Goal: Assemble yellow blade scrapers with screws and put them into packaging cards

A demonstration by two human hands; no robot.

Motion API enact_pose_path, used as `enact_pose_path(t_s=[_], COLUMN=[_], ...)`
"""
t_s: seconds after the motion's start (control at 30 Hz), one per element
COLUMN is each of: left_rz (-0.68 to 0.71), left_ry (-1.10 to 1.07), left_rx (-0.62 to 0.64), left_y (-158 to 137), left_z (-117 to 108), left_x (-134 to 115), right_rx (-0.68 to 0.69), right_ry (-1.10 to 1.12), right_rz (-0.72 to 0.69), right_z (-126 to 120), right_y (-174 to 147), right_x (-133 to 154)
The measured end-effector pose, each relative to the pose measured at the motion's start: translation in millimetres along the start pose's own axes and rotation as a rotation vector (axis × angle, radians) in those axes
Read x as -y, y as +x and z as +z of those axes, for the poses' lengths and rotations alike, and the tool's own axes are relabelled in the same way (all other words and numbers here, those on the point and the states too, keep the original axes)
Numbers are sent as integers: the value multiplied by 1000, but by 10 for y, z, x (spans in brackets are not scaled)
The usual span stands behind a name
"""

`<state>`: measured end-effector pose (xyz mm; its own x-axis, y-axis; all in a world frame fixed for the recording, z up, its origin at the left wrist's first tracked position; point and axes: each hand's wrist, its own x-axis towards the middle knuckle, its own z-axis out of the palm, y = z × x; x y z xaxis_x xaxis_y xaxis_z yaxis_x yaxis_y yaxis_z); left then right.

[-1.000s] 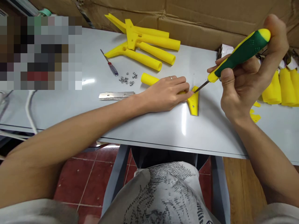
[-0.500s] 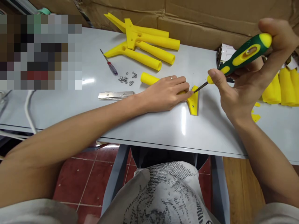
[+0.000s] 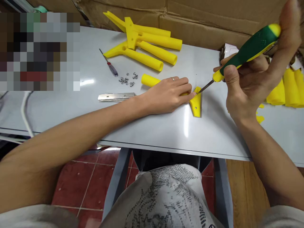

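Note:
My left hand [image 3: 169, 95] is closed over a yellow plastic scraper [image 3: 195, 106], pressing it to the table. The scraper's tubular handle sticks out behind the hand, and a thin metal blade edges its wide head. In my right hand [image 3: 247, 85] is a green and yellow screwdriver [image 3: 255, 44], tilted, with thumb and fingers round its lower handle and a finger at its butt end. Its tip meets the scraper head beside my left fingertips; the screw there is mostly hidden. A screw [image 3: 195, 108] shows lower on the head.
Several yellow scraper handles [image 3: 154, 57] lie at the back, near a small screwdriver [image 3: 112, 68] and loose screws [image 3: 123, 80]. Metal blades [image 3: 115, 97] lie by my left wrist. More yellow handles [image 3: 292, 88] stand at the right. Cardboard boxes [image 3: 201, 19] line the back edge.
The screwdriver has turned about its axis, so its handle shows more green. My right fingers have shifted on it, and the finger at its end is raised. My left hand stays put.

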<state>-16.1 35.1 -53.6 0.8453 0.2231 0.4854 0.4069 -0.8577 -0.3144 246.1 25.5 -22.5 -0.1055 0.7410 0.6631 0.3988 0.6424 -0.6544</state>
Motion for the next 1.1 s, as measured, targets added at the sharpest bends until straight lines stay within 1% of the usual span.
enact_pose_path(t_s=[0.07, 0.1, 0.13, 0.23, 0.43, 0.57, 0.73, 0.9, 1.1], left_rz=[-3, -7, -12, -24, -16, -23, -47, -23, -10], left_ry=[-13, -21, -28, -47, -46, -60, -93, -55, -32], left_rx=[14, 24, 34, 44, 19, 13, 29, 31, -8], left_y=[3, 5, 7, 11, 12, 8, 5, 0, -2], left_z=[-3, -6, -8, -15, -15, -8, -4, -3, -8], left_x=[1, 1, 0, -4, -6, -7, -10, -6, -10], right_rx=[-77, -99, -96, -88, -62, -67, -57, -43, -69], right_ry=[-40, -27, -7, 18, -55, -42, 13, -9, 6], right_rz=[-138, -181, -189, -194, -161, -207, -147, -185, -173], right_z=[37, 49, 57, 60, 65, 70, 53, 34, 23], right_y=[-8, -12, -16, -26, -28, -18, -29, -16, -22], right_x=[-7, -14, -19, -15, 11, -14, 32, 44, 35])
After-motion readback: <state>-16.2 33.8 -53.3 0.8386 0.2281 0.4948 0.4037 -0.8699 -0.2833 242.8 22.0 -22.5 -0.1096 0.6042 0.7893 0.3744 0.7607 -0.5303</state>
